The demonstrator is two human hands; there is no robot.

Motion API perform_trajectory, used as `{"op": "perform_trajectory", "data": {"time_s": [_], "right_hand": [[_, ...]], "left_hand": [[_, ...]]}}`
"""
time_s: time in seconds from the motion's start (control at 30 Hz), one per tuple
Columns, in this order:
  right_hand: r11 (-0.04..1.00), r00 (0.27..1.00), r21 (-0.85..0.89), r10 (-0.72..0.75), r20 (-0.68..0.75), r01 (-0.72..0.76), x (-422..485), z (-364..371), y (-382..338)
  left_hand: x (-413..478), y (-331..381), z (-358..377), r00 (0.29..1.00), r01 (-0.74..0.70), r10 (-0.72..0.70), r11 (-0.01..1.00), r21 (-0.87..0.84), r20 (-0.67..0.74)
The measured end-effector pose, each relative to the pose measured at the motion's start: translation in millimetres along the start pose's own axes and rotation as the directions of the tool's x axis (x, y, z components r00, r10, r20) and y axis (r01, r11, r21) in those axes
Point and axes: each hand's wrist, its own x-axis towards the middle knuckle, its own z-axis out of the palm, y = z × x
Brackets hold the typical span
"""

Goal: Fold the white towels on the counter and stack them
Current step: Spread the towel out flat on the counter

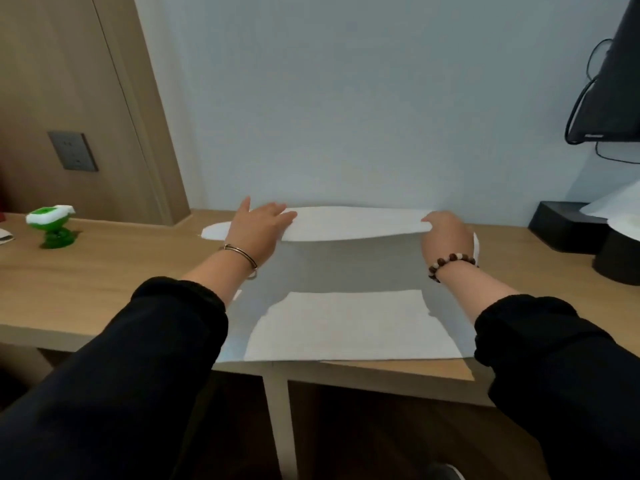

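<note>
While the right hand pinches the white towel raised over the tabletop, the left hand lays its grip flat on it

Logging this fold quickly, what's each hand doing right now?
Left hand: open, straight fingers resting on the white towel.
Right hand: curled, gripping the towel's far edge.
</note>
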Motion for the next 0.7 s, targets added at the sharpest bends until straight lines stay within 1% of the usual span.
{"op": "perform_trajectory", "data": {"time_s": [0.13,0.2,0.23,0.27,0.3,0.33,0.37,0.4,0.47,0.53,0.63,0.7], "right_hand": [[0.981,0.983,-0.116,-0.164,-0.081,0.154,-30,-23,7],[0.963,0.962,-0.157,-0.240,-0.127,0.219,-49,-26,19],[0.949,0.956,-0.191,-0.275,-0.103,0.252,-59,-25,26],[0.925,0.951,-0.239,-0.310,-0.018,0.297,-70,-22,32],[0.891,0.936,-0.287,-0.331,0.121,0.352,-81,-18,38],[0.867,0.907,-0.300,-0.323,0.272,0.398,-91,-12,44],[0.876,0.874,-0.257,-0.295,0.386,0.409,-99,-6,51],[0.904,0.854,-0.186,-0.274,0.442,0.386,-105,-3,56],[0.936,0.851,-0.098,-0.259,0.458,0.338,-110,0,63],[0.927,0.834,-0.119,-0.258,0.487,0.356,-109,1,63],[0.923,0.817,-0.112,-0.264,0.513,0.368,-107,4,56],[0.926,0.808,-0.085,-0.273,0.523,0.369,-108,7,47]], "left_hand": [[-45,5,-22,0.996,-0.067,0.068,0.997,0.031,-0.055],[-70,12,-22,0.996,-0.085,0.087,0.995,0.060,-0.030],[-83,16,-19,0.995,-0.098,0.096,0.992,0.075,0.018],[-96,21,-14,0.990,-0.115,0.107,0.990,0.084,0.096],[-107,26,-8,0.974,-0.133,0.117,0.988,0.076,0.194],[-117,29,-2,0.948,-0.139,0.121,0.990,0.039,0.295],[-125,33,2,0.923,-0.122,0.122,0.992,-0.022,0.365],[-130,37,5,0.915,-0.094,0.121,0.992,-0.089,0.385],[-134,44,9,0.937,-0.074,0.130,0.981,-0.181,0.323],[-135,51,13,0.949,-0.080,0.142,0.972,-0.220,0.282],[-137,45,18,0.940,-0.012,0.095,0.969,-0.248,0.326],[-138,38,20,0.936,0.044,0.035,0.976,-0.213,0.351]]}}
